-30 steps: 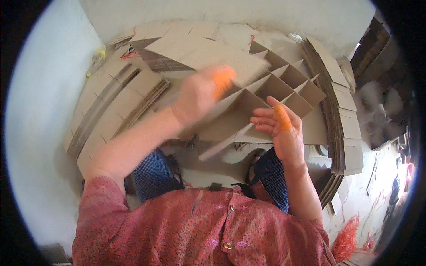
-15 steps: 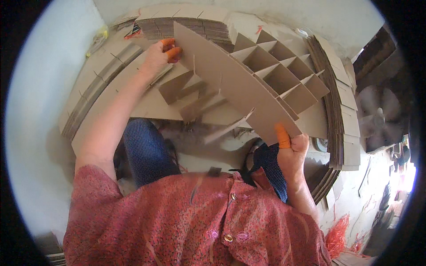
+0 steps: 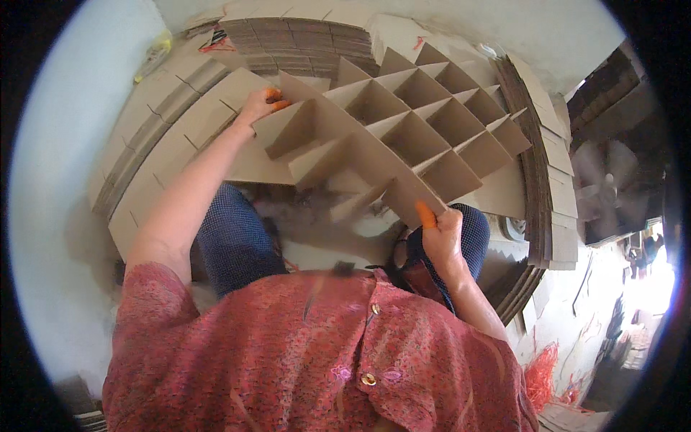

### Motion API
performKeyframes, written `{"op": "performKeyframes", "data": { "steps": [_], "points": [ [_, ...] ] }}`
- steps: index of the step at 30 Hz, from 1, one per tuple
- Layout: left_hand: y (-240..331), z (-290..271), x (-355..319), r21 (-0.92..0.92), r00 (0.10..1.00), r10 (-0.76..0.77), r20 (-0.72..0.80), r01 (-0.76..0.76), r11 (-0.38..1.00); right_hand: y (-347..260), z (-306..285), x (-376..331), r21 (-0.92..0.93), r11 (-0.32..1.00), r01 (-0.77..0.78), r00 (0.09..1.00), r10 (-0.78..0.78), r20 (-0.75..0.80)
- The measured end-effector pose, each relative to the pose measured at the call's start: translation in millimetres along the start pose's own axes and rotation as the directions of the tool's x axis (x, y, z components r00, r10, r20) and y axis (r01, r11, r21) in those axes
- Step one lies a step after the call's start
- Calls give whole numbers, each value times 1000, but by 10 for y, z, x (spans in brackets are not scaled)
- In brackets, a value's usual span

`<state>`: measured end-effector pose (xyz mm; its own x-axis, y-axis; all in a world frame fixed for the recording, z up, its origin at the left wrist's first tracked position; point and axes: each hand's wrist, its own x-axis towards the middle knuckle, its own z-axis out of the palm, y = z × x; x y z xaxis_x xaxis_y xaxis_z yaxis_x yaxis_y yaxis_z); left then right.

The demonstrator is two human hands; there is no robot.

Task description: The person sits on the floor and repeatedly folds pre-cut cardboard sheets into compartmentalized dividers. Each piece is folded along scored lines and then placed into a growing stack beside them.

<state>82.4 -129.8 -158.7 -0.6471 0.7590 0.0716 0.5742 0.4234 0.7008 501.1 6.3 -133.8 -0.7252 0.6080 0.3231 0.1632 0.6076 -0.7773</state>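
Note:
A cardboard divider grid (image 3: 414, 129) of crossed brown strips lies tilted on the work surface ahead of me. Its nearest long cardboard strip (image 3: 360, 144) runs slantwise from upper left to lower right, with short cross strips slotted through it. My left hand (image 3: 260, 106), orange covers on its fingertips, is closed on the strip's far left end. At the near right end my right hand (image 3: 442, 232) pinches the same strip, an orange cover on its thumb. The fingers behind the cardboard are hidden.
Slotted cardboard strips stand in stacks at the left (image 3: 162, 119), along the back (image 3: 295, 43) and at the right (image 3: 543, 165). A fan (image 3: 608, 183) is beyond the right stack. Red plastic strands (image 3: 541, 378) lie at lower right.
Both hands have brought the long strip down and toward me at its right end. It now sits against the grid, its cross strips spread into open cells.

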Motion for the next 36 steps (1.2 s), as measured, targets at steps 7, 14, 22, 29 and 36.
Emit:
{"op": "performKeyframes", "data": {
  "steps": [7,14,22,29,36],
  "points": [
    [-283,122,-3,-649,963,-233,138,266,713,375,179,-89,-44,998,-36,997,39,67],
    [298,73,-843,-815,971,-187,150,229,533,88,-472,122,-240,956,166,899,-247,-361],
    [1359,626,-1083,-604,925,121,360,132,786,-74,-495,470,-97,974,-203,949,220,224],
    [1790,1451,-1171,-692,732,383,563,166,703,-5,-361,463,13,948,-317,936,310,168],
    [1017,1763,-1269,-537,963,163,216,-23,844,114,-1245,432,360,913,-193,976,215,-22]
  ]
}}
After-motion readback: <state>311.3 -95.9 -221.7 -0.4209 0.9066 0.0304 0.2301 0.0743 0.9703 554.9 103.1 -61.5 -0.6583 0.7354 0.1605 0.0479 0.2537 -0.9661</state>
